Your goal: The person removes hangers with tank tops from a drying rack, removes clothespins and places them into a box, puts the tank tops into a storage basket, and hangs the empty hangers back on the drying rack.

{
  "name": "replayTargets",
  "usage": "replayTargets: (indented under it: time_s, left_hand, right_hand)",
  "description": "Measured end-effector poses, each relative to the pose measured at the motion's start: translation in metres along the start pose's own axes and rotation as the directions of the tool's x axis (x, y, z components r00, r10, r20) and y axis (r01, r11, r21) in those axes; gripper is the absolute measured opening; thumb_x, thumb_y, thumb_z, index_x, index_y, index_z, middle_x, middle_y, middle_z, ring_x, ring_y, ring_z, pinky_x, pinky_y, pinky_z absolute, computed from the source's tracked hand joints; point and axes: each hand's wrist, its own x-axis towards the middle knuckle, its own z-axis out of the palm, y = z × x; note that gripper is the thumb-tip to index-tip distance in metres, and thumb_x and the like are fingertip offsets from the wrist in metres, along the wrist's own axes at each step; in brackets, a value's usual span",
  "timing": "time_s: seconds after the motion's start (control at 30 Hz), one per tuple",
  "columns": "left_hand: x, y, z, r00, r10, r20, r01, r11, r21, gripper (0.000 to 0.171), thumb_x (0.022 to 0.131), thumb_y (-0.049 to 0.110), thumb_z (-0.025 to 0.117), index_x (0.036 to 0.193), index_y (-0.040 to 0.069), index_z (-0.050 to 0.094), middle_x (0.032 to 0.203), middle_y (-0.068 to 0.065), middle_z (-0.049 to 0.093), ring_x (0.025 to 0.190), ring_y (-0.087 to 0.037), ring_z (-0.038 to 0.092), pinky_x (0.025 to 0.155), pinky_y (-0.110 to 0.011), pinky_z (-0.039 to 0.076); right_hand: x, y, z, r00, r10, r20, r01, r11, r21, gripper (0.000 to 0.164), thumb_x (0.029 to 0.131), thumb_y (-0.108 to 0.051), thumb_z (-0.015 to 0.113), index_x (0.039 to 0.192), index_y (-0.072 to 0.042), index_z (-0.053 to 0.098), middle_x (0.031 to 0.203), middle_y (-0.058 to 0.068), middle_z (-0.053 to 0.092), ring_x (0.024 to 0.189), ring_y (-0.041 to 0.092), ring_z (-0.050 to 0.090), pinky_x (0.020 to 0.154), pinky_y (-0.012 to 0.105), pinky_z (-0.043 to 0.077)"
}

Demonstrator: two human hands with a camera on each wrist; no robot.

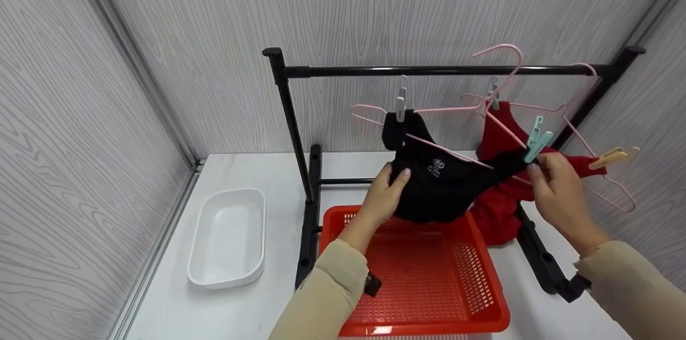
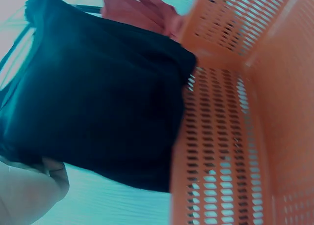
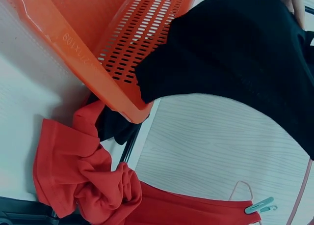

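Note:
A black tank top [image 1: 429, 184] with a white print at the neck hangs from a pink hanger [image 1: 450, 110]. A pale grey clothespin [image 1: 401, 106] clips its left strap and a teal clothespin [image 1: 538, 141] its right one. My left hand [image 1: 383, 198] grips the side of the tank top below the left strap, thumb in front. With thumb and fingers my right hand [image 1: 560, 198] pinches the right strap just under the teal clothespin. In the left wrist view the dark cloth [image 2: 103, 92] spreads flat beside my left hand [image 2: 32, 188].
A black rack [image 1: 375, 71] stands behind, the hanger's hook overlapping its bar. On another pink hanger at right hangs a red garment [image 1: 501, 136], clipped with a yellow clothespin [image 1: 611, 158] among others. Below is a red-orange perforated basket [image 1: 418, 275]; a white tub [image 1: 228, 238] sits at left.

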Motion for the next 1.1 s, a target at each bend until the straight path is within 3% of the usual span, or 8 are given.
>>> replayTargets:
  time_s: [0.13, 0.33, 0.43, 0.53, 0.63, 0.77, 0.93, 1.1]
  left_hand:
    - [-0.003, -0.012, 0.001, 0.996, -0.021, 0.090, 0.005, 0.984, 0.179, 0.056, 0.093, 0.036, 0.063, 0.140, 0.007, 0.053, 0.139, -0.011, 0.053, 0.126, -0.023, 0.051, 0.109, -0.041, 0.039]
    - [-0.010, -0.029, 0.004, 0.982, -0.083, 0.171, -0.003, 0.893, 0.450, 0.092, 0.074, 0.053, 0.084, 0.147, 0.012, 0.045, 0.144, -0.004, 0.051, 0.134, -0.021, 0.043, 0.112, -0.044, 0.032]
    - [-0.013, -0.036, 0.005, 0.968, -0.119, 0.219, -0.015, 0.848, 0.529, 0.102, 0.067, 0.046, 0.091, 0.149, 0.012, 0.040, 0.145, -0.005, 0.049, 0.135, -0.023, 0.041, 0.112, -0.044, 0.030]
    - [-0.013, -0.044, 0.004, 0.958, -0.114, 0.263, -0.079, 0.776, 0.626, 0.092, 0.071, 0.034, 0.090, 0.146, 0.012, 0.043, 0.145, -0.004, 0.049, 0.135, -0.023, 0.042, 0.111, -0.042, 0.032]
    - [-0.012, -0.051, 0.003, 0.959, -0.065, 0.277, -0.136, 0.750, 0.647, 0.062, 0.083, 0.026, 0.081, 0.137, 0.011, 0.053, 0.136, -0.004, 0.057, 0.128, -0.021, 0.051, 0.107, -0.036, 0.039]
    - [-0.011, -0.056, 0.001, 0.961, -0.001, 0.275, -0.169, 0.785, 0.595, 0.031, 0.096, 0.017, 0.065, 0.126, 0.010, 0.062, 0.121, -0.004, 0.065, 0.116, -0.016, 0.059, 0.103, -0.030, 0.044]
    - [-0.010, -0.054, -0.001, 0.972, 0.023, 0.234, -0.151, 0.824, 0.547, 0.032, 0.099, 0.011, 0.058, 0.130, 0.005, 0.061, 0.120, -0.009, 0.066, 0.115, -0.019, 0.060, 0.104, -0.033, 0.045]
    - [-0.006, -0.049, -0.005, 0.984, 0.114, 0.139, -0.166, 0.877, 0.450, 0.041, 0.100, 0.011, 0.055, 0.138, -0.003, 0.048, 0.130, -0.016, 0.061, 0.122, -0.027, 0.058, 0.107, -0.038, 0.043]
  right_hand:
    - [0.001, 0.001, 0.001, 1.000, -0.008, -0.005, 0.008, 1.000, 0.001, 0.007, 0.097, 0.002, 0.055, 0.097, 0.008, 0.059, 0.086, 0.012, 0.053, 0.079, 0.004, 0.041, 0.070, 0.030, 0.032]
    - [0.000, 0.001, 0.002, 1.000, -0.007, 0.001, 0.007, 1.000, -0.006, 0.007, 0.096, 0.002, 0.055, 0.096, 0.008, 0.059, 0.087, 0.013, 0.054, 0.079, 0.004, 0.041, 0.070, 0.031, 0.032]
    - [-0.001, 0.002, 0.004, 1.000, -0.005, 0.006, 0.005, 1.000, -0.020, 0.007, 0.096, 0.002, 0.056, 0.096, 0.007, 0.060, 0.087, 0.013, 0.055, 0.080, 0.003, 0.041, 0.071, 0.031, 0.032]
    - [-0.001, 0.002, 0.004, 1.000, -0.008, 0.006, 0.009, 0.999, -0.036, 0.007, 0.096, 0.001, 0.057, 0.096, 0.007, 0.060, 0.087, 0.014, 0.055, 0.080, 0.003, 0.040, 0.070, 0.031, 0.032]
    - [-0.001, 0.002, 0.005, 1.000, -0.017, 0.005, 0.017, 0.999, -0.045, 0.007, 0.096, 0.001, 0.057, 0.096, 0.006, 0.061, 0.087, 0.014, 0.056, 0.078, 0.002, 0.041, 0.068, 0.030, 0.032]
    - [-0.002, 0.002, 0.004, 1.000, -0.024, 0.003, 0.024, 0.999, -0.042, 0.007, 0.096, 0.001, 0.056, 0.097, 0.006, 0.061, 0.086, 0.013, 0.055, 0.077, 0.003, 0.041, 0.067, 0.029, 0.032]
    - [-0.002, 0.000, 0.002, 1.000, -0.025, 0.002, 0.025, 0.999, -0.035, 0.006, 0.096, 0.002, 0.056, 0.096, 0.006, 0.060, 0.085, 0.012, 0.053, 0.077, 0.004, 0.040, 0.067, 0.029, 0.031]
    - [-0.002, 0.001, 0.001, 0.999, -0.033, 0.010, 0.033, 0.999, -0.038, 0.005, 0.096, 0.002, 0.057, 0.095, 0.006, 0.060, 0.085, 0.012, 0.054, 0.077, 0.005, 0.040, 0.067, 0.029, 0.032]
